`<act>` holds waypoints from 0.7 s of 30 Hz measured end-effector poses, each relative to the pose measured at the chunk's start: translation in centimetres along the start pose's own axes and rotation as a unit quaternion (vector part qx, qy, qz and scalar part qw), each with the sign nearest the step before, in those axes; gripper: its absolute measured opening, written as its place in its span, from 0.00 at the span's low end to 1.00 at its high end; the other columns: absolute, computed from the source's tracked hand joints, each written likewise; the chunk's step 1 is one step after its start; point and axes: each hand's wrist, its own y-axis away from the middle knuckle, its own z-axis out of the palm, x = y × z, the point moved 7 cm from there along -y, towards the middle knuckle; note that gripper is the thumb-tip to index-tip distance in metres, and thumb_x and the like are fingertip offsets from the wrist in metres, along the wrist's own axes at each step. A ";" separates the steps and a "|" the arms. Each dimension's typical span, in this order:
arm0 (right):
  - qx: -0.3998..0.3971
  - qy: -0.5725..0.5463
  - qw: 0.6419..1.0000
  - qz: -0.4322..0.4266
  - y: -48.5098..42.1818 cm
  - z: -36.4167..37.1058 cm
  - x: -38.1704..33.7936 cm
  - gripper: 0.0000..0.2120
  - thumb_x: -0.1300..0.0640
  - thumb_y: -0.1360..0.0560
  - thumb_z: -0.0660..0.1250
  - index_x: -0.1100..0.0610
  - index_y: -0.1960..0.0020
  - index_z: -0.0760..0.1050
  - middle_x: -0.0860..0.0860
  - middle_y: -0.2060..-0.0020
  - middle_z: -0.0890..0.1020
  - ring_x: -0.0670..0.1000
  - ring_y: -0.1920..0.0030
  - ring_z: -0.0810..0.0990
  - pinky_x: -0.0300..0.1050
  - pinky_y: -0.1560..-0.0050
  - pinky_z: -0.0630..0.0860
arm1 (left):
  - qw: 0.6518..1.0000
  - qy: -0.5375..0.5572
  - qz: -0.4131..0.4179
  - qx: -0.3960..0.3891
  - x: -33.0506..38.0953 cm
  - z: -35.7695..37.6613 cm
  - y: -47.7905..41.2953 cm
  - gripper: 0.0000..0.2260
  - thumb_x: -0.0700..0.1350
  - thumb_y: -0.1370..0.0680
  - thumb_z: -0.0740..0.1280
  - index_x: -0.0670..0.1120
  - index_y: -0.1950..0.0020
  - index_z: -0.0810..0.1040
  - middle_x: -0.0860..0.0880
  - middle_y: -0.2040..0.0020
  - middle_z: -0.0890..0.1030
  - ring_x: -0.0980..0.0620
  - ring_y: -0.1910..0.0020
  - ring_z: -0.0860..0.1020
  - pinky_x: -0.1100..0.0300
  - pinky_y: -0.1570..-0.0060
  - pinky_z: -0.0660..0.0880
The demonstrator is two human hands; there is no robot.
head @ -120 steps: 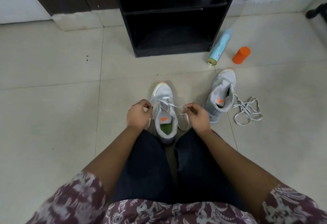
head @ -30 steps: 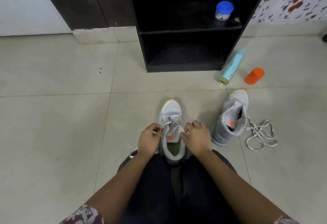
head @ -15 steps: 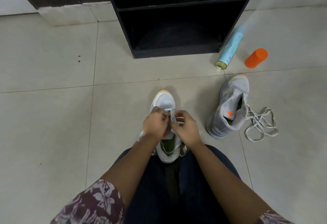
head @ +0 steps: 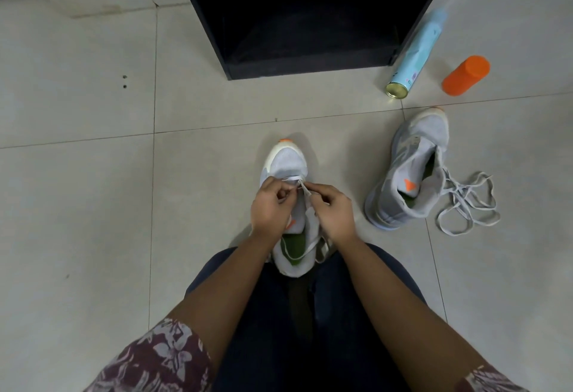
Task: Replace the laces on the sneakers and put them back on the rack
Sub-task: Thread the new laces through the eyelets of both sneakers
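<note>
Fingers of L hand [head: 273, 205] & R hand [head: 333, 212] both pinch the white lace [head: 291, 178] over the gray sneaker [head: 286, 162] on the floor [head: 93, 205]. Other sneaker [head: 412, 168] sits to its right, near the black rack [head: 310, 19].

Matt mesh-cloth sneaker [head: 286, 160], flat woven lace [head: 311, 244], smooth glossy floor tiles [head: 77, 205].

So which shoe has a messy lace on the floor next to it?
The shoe on the right, by the orange bottle; a loose lace lies heaped beside it. Not the middle shoe.
</note>
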 end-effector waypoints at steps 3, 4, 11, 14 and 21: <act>0.003 -0.014 1.000 -0.001 0.0 0.1 0.2 0.13 0.64 0.23 0.63 0.56 0.44 0.82 0.51 0.47 0.83 0.44 0.48 0.79 0.26 0.50 0.72 | 1.000 0.021 0.011 0.005 -0.4 0.0 0.0 0.03 0.40 0.26 0.71 0.44 0.59 0.79 0.55 0.64 0.75 0.61 0.64 0.74 0.68 0.65 0.70; 0.001 -0.016 1.000 -0.001 0.0 0.1 0.2 0.13 0.64 0.23 0.63 0.56 0.44 0.82 0.51 0.47 0.83 0.44 0.48 0.79 0.26 0.49 0.72 | 1.000 0.022 0.013 0.006 -0.6 0.0 -0.1 0.03 0.40 0.26 0.71 0.44 0.59 0.79 0.54 0.63 0.75 0.60 0.64 0.75 0.67 0.64 0.71; -0.016 -0.125 0.988 0.086 -0.5 0.5 1.4 0.07 0.60 0.22 0.64 0.55 0.53 0.81 0.50 0.56 0.84 0.49 0.54 0.82 0.47 0.47 0.79 | 1.000 -0.018 0.024 0.004 0.1 0.4 -0.1 0.03 0.43 0.25 0.70 0.44 0.55 0.82 0.54 0.58 0.77 0.57 0.61 0.76 0.66 0.61 0.71; -0.026 -0.136 0.987 0.085 -1.2 1.0 0.9 0.04 0.67 0.24 0.65 0.60 0.56 0.76 0.50 0.62 0.80 0.40 0.63 0.79 0.37 0.56 0.77 | 0.996 -0.063 0.069 0.011 0.9 0.4 0.0 0.05 0.43 0.26 0.70 0.46 0.52 0.83 0.51 0.55 0.79 0.50 0.55 0.77 0.57 0.54 0.74; 0.144 -0.479 0.861 0.094 -2.9 -4.8 -0.7 0.11 0.66 0.18 0.52 0.55 0.56 0.64 0.52 0.68 0.80 0.49 0.66 0.79 0.41 0.61 0.79 | 0.979 -0.176 0.049 0.091 0.8 -1.8 0.7 0.20 0.41 0.34 0.71 0.48 0.43 0.75 0.48 0.44 0.75 0.44 0.44 0.70 0.53 0.44 0.65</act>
